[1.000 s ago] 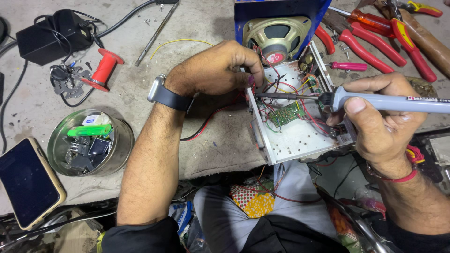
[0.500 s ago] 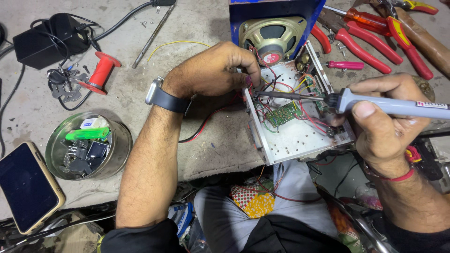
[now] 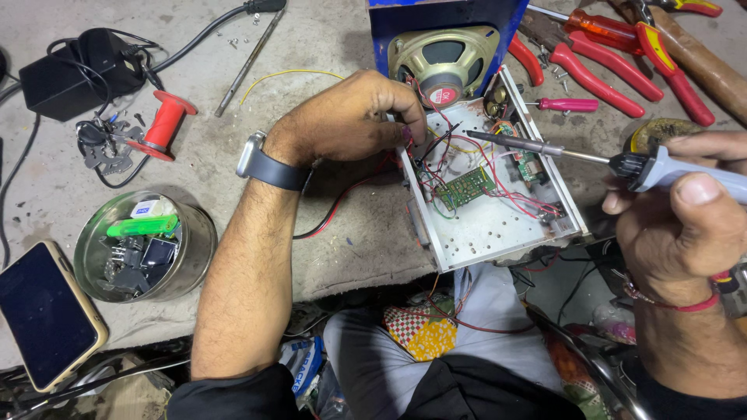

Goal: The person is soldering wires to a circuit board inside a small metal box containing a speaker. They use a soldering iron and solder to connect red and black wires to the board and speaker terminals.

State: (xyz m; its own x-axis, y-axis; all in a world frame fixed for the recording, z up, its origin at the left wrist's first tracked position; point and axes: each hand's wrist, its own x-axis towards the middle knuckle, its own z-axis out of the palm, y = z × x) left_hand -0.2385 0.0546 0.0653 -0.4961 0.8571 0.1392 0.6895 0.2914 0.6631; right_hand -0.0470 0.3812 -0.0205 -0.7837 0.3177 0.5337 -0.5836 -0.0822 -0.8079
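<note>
The white metal chassis (image 3: 498,225) lies open on the grey worktop (image 3: 327,47), between both hands. Left hand (image 3: 350,120) fingers pinch wires at its upper-left edge. Right hand (image 3: 685,225) fingers wrap the soldering iron (image 3: 615,159), whose tip points left over the small green circuit board (image 3: 464,187).

— What is being worked on?

— An open white metal chassis (image 3: 498,225) lies flat on the bench, right of the frame's centre. Inside it a small green circuit board (image 3: 464,187) sits among tangled red, black and yellow wires (image 3: 506,190).

— And the tool?

— A soldering iron (image 3: 622,162) with a pale grey handle comes in level from the right edge, its thin metal tip over the chassis's upper part, above the wires.
</note>
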